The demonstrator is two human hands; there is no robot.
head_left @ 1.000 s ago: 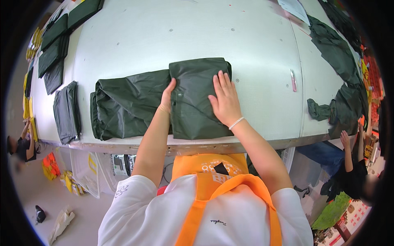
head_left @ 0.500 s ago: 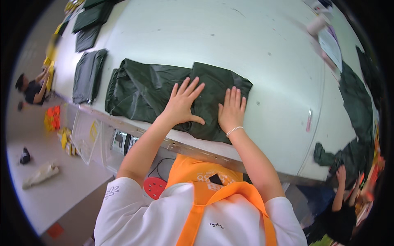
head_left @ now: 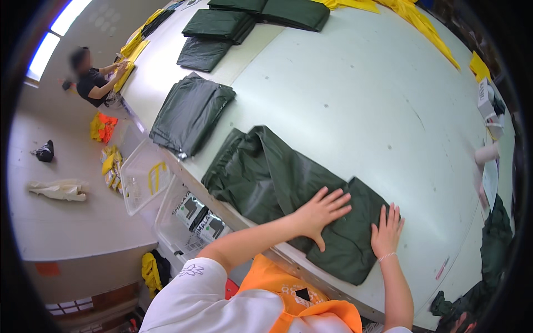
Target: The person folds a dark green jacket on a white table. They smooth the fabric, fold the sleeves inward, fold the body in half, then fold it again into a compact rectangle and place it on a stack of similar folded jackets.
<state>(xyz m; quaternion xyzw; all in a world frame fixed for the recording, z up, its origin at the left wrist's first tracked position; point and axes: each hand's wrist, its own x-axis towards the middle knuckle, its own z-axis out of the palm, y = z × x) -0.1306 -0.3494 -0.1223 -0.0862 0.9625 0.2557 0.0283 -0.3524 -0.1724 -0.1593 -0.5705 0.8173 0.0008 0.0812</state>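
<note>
A dark green, slightly shiny garment (head_left: 266, 183) lies partly folded along the near edge of the white table. Its gathered, elastic-looking edge is at the left end, and a folded-over flap covers the right end. My left hand (head_left: 322, 213) lies flat near the edge of that flap, fingers spread and thumb out. At the garment's right edge my right hand (head_left: 387, 230), with a beaded bracelet on the wrist, presses down with fingers stretched. Neither hand grips the cloth.
A stack of folded dark green garments (head_left: 191, 114) lies just left, with more folded stacks (head_left: 219, 25) beyond. White baskets (head_left: 145, 177) with packaged goods stand below the table edge. A co-worker (head_left: 94, 83) handles yellow cloth at far left. A pen-like object (head_left: 442, 267) lies at right.
My view has swung to the left, so the garment and hands appear lower and further right. Both hands remain flat on the garment, with little change in their placement.
</note>
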